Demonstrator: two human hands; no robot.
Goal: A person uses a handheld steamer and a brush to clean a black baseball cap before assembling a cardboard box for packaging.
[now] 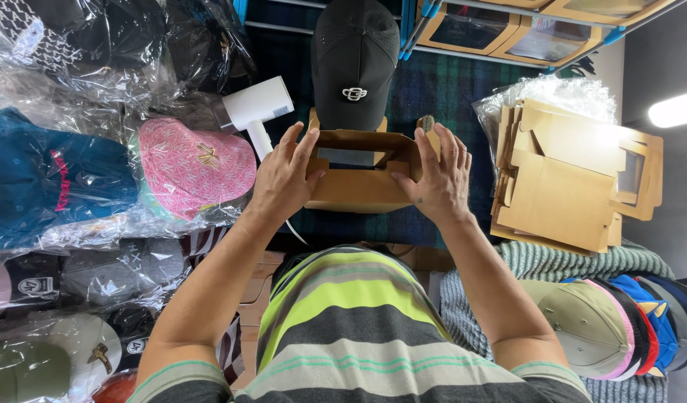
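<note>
**Fingers on both sides of a cardboard box**

Fingers (302,145) of the left hand (283,179) are spread and pressed against the left side of a brown cardboard box (358,175), thumb on its near face. Right hand (436,175) holds the box's right end, fingers extended upward along the flap, thumb on the front. Both hands grasp the box; neither is clenched. The box sits open-topped on a dark plaid cloth (440,89), directly in front of the person's striped shirt (343,321).

Just beyond the box stands a black cap (354,60) with a small metal emblem. A white hair dryer (257,112) lies to the left, beside a pink patterned cap (194,164) in clear wrap. A stack of flat cardboard blanks (567,179) lies to the right. Coloured caps (627,321) are nested at lower right.
</note>
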